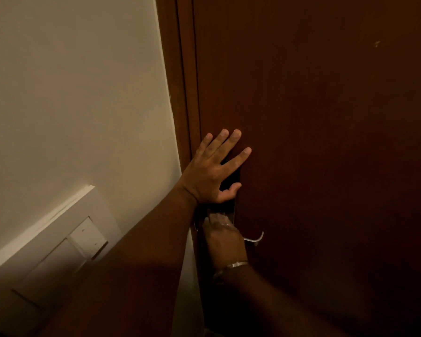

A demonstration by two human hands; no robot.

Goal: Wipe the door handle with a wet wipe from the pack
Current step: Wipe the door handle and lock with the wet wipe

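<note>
A dark brown wooden door point(326, 142) fills the right side of the head view. My left hand point(212, 176) lies flat against it, fingers spread, over the dark top of the lock plate point(231, 177). Just below, my right hand point(225, 242), with a metal bangle on the wrist, is closed around the door handle. Only the handle's curved silver tip point(257, 238) sticks out to the right. A pale patch point(218, 218) shows at my fingertips on the shiny plate. Whether it is a wipe or a reflection I cannot tell. No wipe pack is in sight.
The door frame point(180, 93) runs down the door's left side, next to a cream wall point(71, 93). A white switch panel point(66, 242) sits on the wall at lower left, partly behind my left forearm. The light is dim.
</note>
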